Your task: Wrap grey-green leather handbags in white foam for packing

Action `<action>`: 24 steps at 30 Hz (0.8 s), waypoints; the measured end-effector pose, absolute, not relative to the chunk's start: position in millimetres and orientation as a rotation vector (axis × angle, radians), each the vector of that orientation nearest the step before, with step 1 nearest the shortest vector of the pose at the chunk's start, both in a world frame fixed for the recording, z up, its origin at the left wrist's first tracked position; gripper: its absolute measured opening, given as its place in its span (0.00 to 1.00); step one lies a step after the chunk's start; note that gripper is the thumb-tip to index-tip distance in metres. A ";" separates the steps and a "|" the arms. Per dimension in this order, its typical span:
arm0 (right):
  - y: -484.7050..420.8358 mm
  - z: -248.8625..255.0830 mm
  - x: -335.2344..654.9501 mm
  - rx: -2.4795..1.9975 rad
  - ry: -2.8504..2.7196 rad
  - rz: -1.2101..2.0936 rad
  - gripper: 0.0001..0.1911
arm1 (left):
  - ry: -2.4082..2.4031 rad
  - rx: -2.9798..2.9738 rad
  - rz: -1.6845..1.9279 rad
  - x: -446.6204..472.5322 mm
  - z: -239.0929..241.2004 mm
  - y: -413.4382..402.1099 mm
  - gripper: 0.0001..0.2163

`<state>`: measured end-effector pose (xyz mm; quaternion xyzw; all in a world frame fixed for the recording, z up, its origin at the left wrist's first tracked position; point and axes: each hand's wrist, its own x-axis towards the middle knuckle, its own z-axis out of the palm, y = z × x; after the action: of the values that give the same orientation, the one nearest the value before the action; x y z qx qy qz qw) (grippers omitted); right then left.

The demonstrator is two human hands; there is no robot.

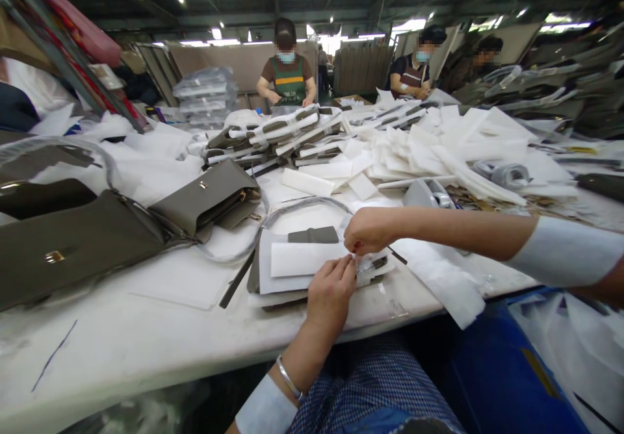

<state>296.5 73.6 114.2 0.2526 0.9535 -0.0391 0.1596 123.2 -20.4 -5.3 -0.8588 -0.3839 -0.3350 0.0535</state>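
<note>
A grey-brown handbag (253,278) lies flat near the table's front edge, covered with white foam sheets (302,262). A grey-brown flap or tab (314,234) shows above the upper sheet. My left hand (331,291) lies over the right end of the foam, fingers stretched out side by side. Its fingertips meet those of my right hand (368,229), which is closed in a pinch at some clear plastic wrap (365,268) by the bag's right end. The pinching fingertips are partly hidden. A plastic-wrapped handle (312,203) curves behind the bag.
Two grey-brown handbags (88,239) (209,197) lie to the left. Behind are piled wrapped bags (283,132) and stacked white foam sheets (424,141). A grey tape dispenser (426,193) stands beyond my right forearm. Several co-workers (287,73) are across the table. A blue bin (492,362) sits below right.
</note>
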 end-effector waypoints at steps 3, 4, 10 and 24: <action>77.1 115.2 289.0 0.742 2.652 -0.079 0.03 | -1.174 -2.607 -1.025 123.3 -5.9 -20.0 0.14; 77.9 116.0 286.7 0.751 2.626 -0.076 0.04 | -1.175 -2.608 -1.024 123.4 -6.3 -19.7 0.14; 86.7 115.5 273.5 0.766 2.558 -0.106 0.03 | -1.169 -2.636 -1.039 123.0 -6.3 -19.4 0.12; 104.2 109.1 252.6 0.744 2.442 -0.168 0.03 | -1.089 -2.606 -1.014 120.1 -16.7 -21.0 0.19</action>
<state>252.6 104.2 109.1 0.2784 0.9142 -0.0628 0.2876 120.1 -21.0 -16.7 -0.8662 -0.3621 -0.3372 0.0703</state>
